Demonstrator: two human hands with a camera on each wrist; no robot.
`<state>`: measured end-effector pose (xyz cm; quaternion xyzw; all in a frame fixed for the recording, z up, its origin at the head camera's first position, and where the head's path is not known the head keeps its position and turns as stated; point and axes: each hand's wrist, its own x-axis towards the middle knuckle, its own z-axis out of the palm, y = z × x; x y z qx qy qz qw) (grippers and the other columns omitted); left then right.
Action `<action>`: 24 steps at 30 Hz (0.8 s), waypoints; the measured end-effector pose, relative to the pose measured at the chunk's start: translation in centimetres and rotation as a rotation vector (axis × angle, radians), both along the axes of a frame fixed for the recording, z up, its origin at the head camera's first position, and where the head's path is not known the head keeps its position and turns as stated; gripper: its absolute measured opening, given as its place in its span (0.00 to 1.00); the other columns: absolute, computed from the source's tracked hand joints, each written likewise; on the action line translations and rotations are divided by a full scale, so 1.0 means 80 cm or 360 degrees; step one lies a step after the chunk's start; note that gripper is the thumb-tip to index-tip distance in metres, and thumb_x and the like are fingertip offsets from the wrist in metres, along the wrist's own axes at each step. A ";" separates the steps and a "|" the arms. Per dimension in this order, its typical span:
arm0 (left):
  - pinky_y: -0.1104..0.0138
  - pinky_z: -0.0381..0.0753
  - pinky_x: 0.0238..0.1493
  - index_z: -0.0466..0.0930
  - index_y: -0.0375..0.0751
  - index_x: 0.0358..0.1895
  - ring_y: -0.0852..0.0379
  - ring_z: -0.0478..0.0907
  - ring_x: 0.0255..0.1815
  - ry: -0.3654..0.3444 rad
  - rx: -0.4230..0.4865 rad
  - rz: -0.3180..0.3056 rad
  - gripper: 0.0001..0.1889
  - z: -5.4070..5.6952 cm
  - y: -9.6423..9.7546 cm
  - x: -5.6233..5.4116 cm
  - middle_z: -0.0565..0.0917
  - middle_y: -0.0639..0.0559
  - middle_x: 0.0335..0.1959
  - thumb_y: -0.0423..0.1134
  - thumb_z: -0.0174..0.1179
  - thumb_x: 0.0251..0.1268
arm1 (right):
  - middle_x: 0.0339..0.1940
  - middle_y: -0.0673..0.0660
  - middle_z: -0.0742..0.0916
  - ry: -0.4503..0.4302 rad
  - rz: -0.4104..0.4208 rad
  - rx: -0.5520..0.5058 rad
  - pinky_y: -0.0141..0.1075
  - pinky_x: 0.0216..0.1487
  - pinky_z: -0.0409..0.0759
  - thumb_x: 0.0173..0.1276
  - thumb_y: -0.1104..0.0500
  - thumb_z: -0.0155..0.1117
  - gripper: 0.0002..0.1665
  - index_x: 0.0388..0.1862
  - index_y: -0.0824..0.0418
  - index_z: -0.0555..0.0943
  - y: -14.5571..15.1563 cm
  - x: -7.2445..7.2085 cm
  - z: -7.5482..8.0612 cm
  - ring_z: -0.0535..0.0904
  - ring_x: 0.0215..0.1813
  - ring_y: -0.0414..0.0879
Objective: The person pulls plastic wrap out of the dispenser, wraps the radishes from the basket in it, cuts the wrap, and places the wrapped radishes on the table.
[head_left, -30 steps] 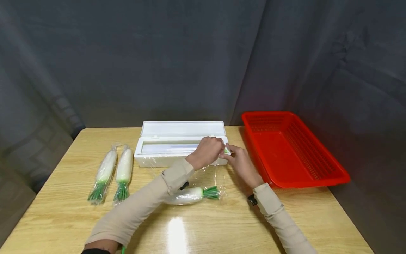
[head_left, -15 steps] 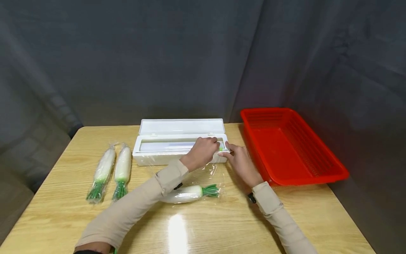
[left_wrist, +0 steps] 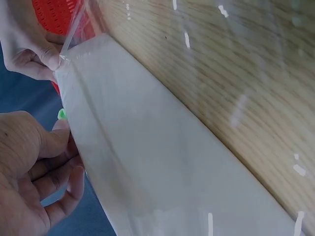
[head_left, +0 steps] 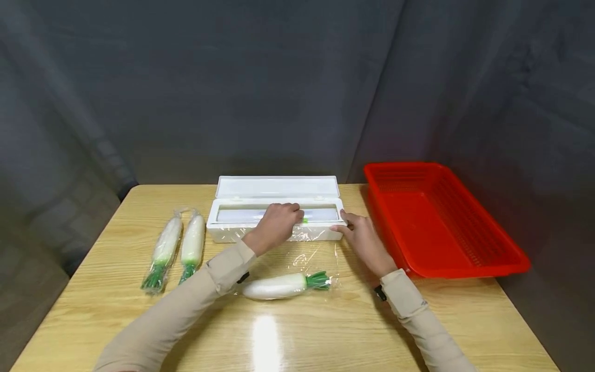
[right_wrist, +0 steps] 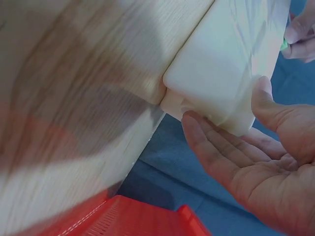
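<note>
My left hand (head_left: 277, 223) pinches the small green slide cutter (head_left: 305, 220) at the front rim of a white cling film dispenser (head_left: 274, 233); the cutter also shows in the left wrist view as a green knob (left_wrist: 61, 114). My right hand (head_left: 367, 240) holds the dispenser's right end, thumb at the front top edge and fingers along the end wall (right_wrist: 211, 110). Clear cling film (head_left: 302, 258) hangs from the front rim down to a white radish (head_left: 275, 287) with green stalks, lying on the table. The film roll (head_left: 321, 214) lies inside, under the raised lid (head_left: 278, 186).
Two film-wrapped radishes (head_left: 192, 240) lie side by side on the left of the wooden table (head_left: 209, 330). A red plastic basket (head_left: 465, 270) stands at the right, close beside my right hand. Dark grey curtain hangs behind the table.
My left hand has slid leftward along the dispenser's front rim with the green cutter, from the right end towards the middle. The right hand stays on the right end.
</note>
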<state>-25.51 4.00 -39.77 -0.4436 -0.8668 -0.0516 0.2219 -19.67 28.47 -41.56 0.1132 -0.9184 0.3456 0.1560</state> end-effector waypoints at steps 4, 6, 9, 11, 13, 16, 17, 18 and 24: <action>0.65 0.79 0.24 0.87 0.42 0.33 0.56 0.81 0.26 0.0027 0.0039 -0.0022 0.06 -0.004 -0.003 0.000 0.84 0.52 0.28 0.28 0.67 0.68 | 0.61 0.73 0.83 0.0008 0.0011 -0.0005 0.32 0.37 0.80 0.63 0.63 0.78 0.34 0.63 0.78 0.78 0.001 0.001 -0.002 0.82 0.40 0.49; 0.65 0.79 0.24 0.87 0.41 0.34 0.56 0.81 0.26 0.0018 0.0054 -0.0030 0.05 -0.003 -0.006 0.001 0.84 0.52 0.28 0.29 0.67 0.69 | 0.61 0.73 0.83 0.0019 0.0010 -0.0007 0.33 0.37 0.81 0.63 0.63 0.78 0.33 0.63 0.78 0.78 0.001 0.001 -0.001 0.82 0.40 0.50; 0.64 0.80 0.26 0.87 0.40 0.35 0.55 0.82 0.27 0.0013 0.0072 -0.0030 0.04 -0.002 -0.012 0.002 0.84 0.51 0.28 0.30 0.66 0.70 | 0.60 0.73 0.84 0.0034 0.0008 0.0005 0.33 0.37 0.81 0.63 0.63 0.78 0.33 0.63 0.79 0.79 0.002 0.001 0.000 0.82 0.39 0.50; 0.63 0.80 0.26 0.87 0.40 0.35 0.54 0.82 0.27 0.0032 0.0079 -0.0018 0.05 0.000 -0.020 0.003 0.84 0.51 0.28 0.30 0.66 0.71 | 0.59 0.74 0.84 0.0038 0.0004 0.0011 0.32 0.36 0.80 0.63 0.63 0.78 0.33 0.63 0.78 0.79 0.001 0.001 0.002 0.81 0.38 0.49; 0.62 0.79 0.27 0.87 0.40 0.34 0.54 0.83 0.28 0.0064 0.0082 -0.0008 0.05 0.000 -0.028 0.003 0.84 0.51 0.28 0.31 0.67 0.71 | 0.57 0.74 0.86 0.0027 -0.0013 0.0012 0.31 0.33 0.78 0.62 0.64 0.78 0.33 0.63 0.78 0.79 0.002 0.001 0.002 0.80 0.35 0.49; 0.60 0.78 0.32 0.86 0.41 0.33 0.54 0.83 0.29 0.0102 0.0092 0.0012 0.05 -0.002 -0.039 0.005 0.85 0.51 0.28 0.32 0.69 0.70 | 0.56 0.74 0.86 0.0012 -0.0036 0.0019 0.29 0.31 0.76 0.63 0.63 0.78 0.33 0.63 0.78 0.78 0.004 0.001 0.003 0.79 0.33 0.49; 0.59 0.78 0.34 0.86 0.42 0.32 0.55 0.83 0.30 0.0117 0.0090 0.0020 0.05 -0.003 -0.042 0.006 0.85 0.52 0.29 0.32 0.69 0.69 | 0.56 0.74 0.86 0.0007 -0.0036 0.0018 0.29 0.30 0.75 0.63 0.63 0.78 0.33 0.63 0.78 0.78 0.004 0.001 0.002 0.78 0.32 0.49; 0.57 0.78 0.37 0.86 0.42 0.32 0.55 0.83 0.31 0.0128 0.0089 0.0029 0.05 -0.004 -0.045 0.006 0.85 0.52 0.29 0.32 0.70 0.68 | 0.56 0.74 0.86 0.0004 -0.0034 0.0020 0.29 0.31 0.75 0.63 0.63 0.78 0.33 0.63 0.78 0.78 0.004 0.001 0.001 0.78 0.32 0.49; 0.56 0.73 0.40 0.86 0.43 0.32 0.55 0.81 0.29 0.0158 0.0152 0.0031 0.06 -0.008 -0.058 0.008 0.85 0.52 0.28 0.34 0.70 0.68 | 0.50 0.75 0.88 0.0001 -0.0018 0.0019 0.29 0.28 0.72 0.64 0.62 0.77 0.33 0.63 0.79 0.78 0.001 0.001 -0.002 0.74 0.29 0.48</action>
